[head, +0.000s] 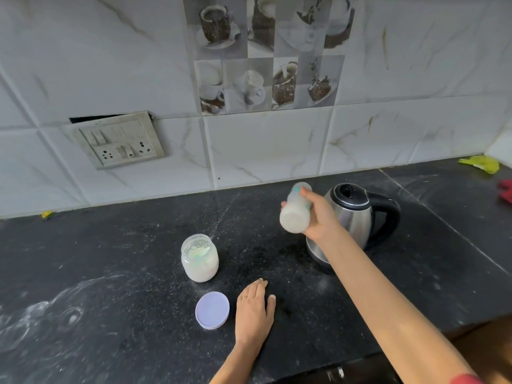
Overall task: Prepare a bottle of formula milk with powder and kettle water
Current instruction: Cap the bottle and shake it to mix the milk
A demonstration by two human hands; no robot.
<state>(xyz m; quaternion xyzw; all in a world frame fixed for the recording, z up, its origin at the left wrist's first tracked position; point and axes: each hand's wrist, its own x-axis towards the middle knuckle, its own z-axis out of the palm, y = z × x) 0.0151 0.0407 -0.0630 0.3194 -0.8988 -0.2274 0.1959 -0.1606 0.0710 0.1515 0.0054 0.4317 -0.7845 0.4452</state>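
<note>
Right hand (318,217) grips milky bottle (294,214); open jar (199,257) holds powder.

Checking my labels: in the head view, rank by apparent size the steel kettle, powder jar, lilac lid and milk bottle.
1. Stainless steel kettle, black handle
2. Clear glass jar of white powder and milky baby bottle: alike, bottle blurred and held up, unranked
3. Round lilac plastic lid

Table (110,273) black, white-speckled. Kettle (356,220) silver, black top and handle. Bottle (293,221) milky white, teal print. Jar (200,263) clear, white powder. Jar lid (212,309) pale lilac. Wall tiles (263,145) white, grey-veined.
</note>
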